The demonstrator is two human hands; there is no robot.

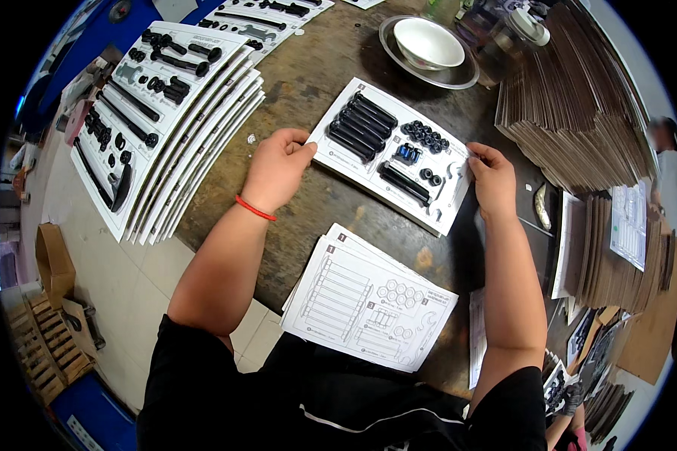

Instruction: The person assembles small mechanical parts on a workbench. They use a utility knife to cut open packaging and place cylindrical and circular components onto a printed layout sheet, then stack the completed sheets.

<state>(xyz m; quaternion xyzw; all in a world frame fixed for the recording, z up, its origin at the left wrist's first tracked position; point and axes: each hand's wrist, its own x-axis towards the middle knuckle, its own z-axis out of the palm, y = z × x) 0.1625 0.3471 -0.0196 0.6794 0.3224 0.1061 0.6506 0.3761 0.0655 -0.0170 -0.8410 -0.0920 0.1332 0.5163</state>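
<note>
Left hand (280,167) pinches the left edge of the bolt-and-nut hardware card (390,148), over the workbench (327,56); right hand (494,184) pinches the opposite edge. Grip bare margins only; keep the card level. Line-drawing sheets (368,301) lie nearer the body; brown cardboard sheets (572,98) stand right; tiled floor (154,274) shows left

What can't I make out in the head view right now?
All in the head view:
Underside of the card, and fingertips of left hand and right hand beneath, if any: hidden by the card.
Dish middle: covered by the bowl.
Lower sheets: covered by the top sheet.
Far cards: cut off by the top edge.
</note>
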